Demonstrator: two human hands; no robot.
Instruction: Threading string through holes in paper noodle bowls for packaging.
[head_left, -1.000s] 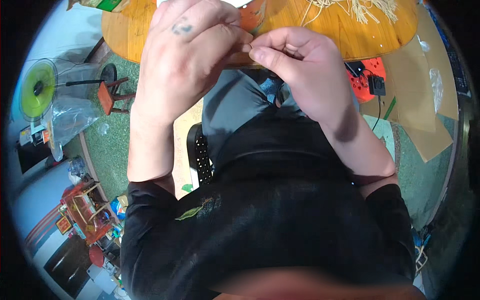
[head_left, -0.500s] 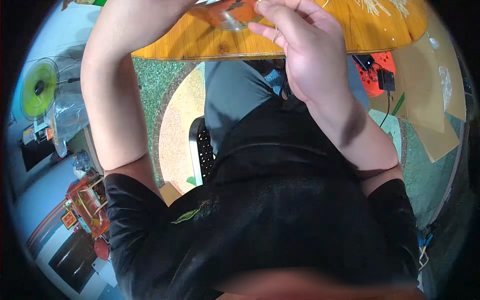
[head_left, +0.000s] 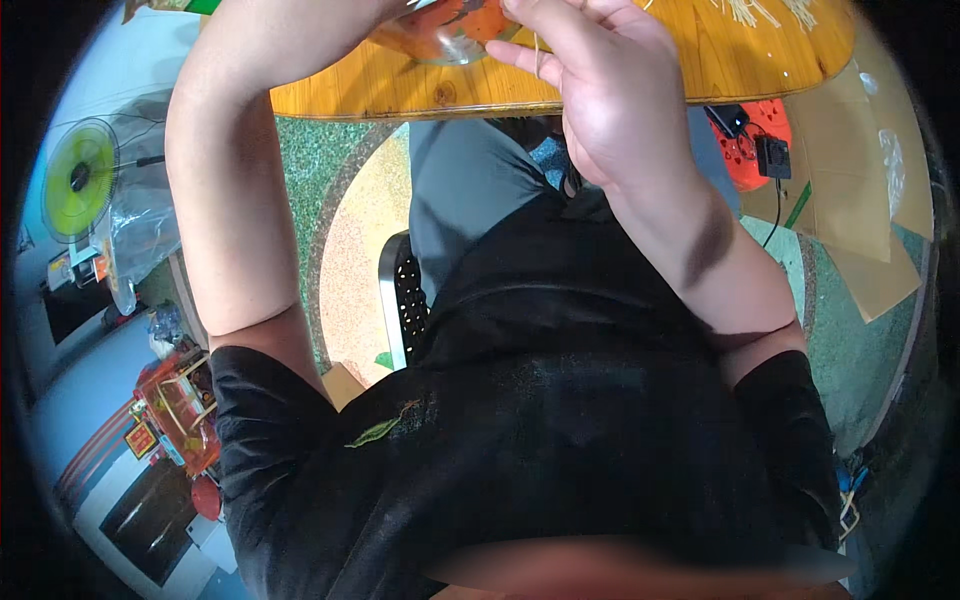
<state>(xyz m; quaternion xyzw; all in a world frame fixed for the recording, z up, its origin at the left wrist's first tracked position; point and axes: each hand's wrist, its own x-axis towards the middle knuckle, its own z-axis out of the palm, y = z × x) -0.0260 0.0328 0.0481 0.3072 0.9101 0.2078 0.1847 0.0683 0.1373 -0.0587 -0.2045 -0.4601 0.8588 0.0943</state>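
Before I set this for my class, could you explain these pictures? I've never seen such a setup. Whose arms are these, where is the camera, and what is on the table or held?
There is no machine here: a person works with two bare hands. The view is from a wide camera on their head, looking down, so edges bend and their black shirt fills the middle.

On the wooden table are a reddish see-through container and, toward the right, pale strings. A thin string shows at the right hand, but its grip is unclear. The left forearm runs out at the top edge, so whatever that hand holds is hidden.
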